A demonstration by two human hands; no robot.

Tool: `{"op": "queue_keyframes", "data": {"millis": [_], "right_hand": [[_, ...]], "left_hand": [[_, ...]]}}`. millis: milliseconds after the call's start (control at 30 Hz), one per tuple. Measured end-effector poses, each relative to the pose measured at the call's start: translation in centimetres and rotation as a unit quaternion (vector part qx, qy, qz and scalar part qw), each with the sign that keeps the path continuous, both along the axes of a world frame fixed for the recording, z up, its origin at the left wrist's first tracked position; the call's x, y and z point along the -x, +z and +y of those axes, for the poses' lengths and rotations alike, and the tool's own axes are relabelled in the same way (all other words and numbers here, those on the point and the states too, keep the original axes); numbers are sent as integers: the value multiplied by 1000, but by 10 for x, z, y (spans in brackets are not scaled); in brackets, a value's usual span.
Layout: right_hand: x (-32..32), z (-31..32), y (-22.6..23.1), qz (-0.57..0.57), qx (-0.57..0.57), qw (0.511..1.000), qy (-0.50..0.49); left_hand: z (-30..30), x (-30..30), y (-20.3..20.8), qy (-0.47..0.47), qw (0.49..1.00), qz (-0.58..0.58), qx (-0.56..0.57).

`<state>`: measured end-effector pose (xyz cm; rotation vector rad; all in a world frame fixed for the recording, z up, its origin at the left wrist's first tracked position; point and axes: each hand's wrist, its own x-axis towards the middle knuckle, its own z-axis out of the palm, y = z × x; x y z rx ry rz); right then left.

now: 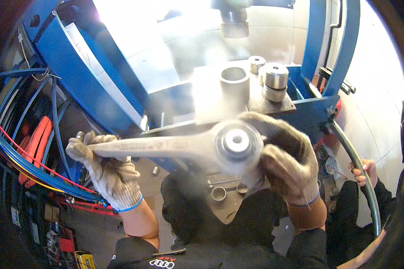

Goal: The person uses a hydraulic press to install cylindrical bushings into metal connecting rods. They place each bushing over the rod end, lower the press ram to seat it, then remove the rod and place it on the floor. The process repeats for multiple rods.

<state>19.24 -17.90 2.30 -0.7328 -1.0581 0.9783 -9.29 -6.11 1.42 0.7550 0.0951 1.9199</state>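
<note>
A grey metal control arm [166,145] lies level across the view, held up in front of the blue press [283,107]. Its round end carries a bushing [236,140] with a pale metal centre sleeve and a dark ring. My left hand [107,161], in a soiled knit glove, is closed round the narrow left end. My right hand [292,157], gloved alike, grips the bushing end from the right, fingers curled round its edge. Beyond it, on the press plate [206,101], stand a hollow steel cylinder [234,85] and stacked steel discs [275,80].
The press ram [234,24] hangs above the plate. At right another person's hand [366,172] holds the long lever [357,163]. Coloured hoses [36,172] and red parts [35,148] are on the left. Steel rings [218,193] lie below, between my knees.
</note>
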Motion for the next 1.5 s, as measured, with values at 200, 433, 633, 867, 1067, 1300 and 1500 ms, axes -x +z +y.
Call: {"op": "queue_keyframes", "data": {"millis": [200,433,633,867,1067,1300,1500], "right_hand": [[0,-14,-7,24,23,999,21],[2,-6,-19,14,41,999,32],[8,-6,-22,14,68,997,31],[8,-8,-32,35,79,995,53],[5,-9,-41,20,88,994,53],[7,-12,-48,43,118,991,42],[7,-9,-55,43,122,991,42]], "left_hand": [[-13,7,10,45,996,18,-77],[-22,-8,15,161,984,66,-47],[-21,1,14,284,943,174,0],[-20,2,1,436,816,358,-132],[-32,-13,14,313,922,203,-100],[-40,11,24,107,958,225,-140],[-49,19,31,-25,929,247,-275]]}}
